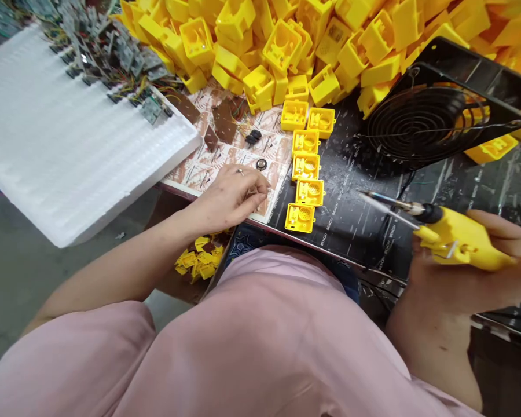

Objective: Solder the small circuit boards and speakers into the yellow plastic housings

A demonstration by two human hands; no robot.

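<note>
My right hand is wrapped round a yellow soldering gun, whose metal tip points left over the black bench. My left hand rests on the patterned sheet, fingers curled and pressed together; whatever they may hold is hidden. Just beyond those fingers lies a small round black part. A column of open yellow housings stands between my hands, the nearest one close to the bench edge. Several small black parts sit farther back on the sheet.
A large heap of yellow housings fills the back. The black fan stands at the back right. At left, a white foam block carries circuit boards with wires. Below the bench edge is a box with yellow pieces.
</note>
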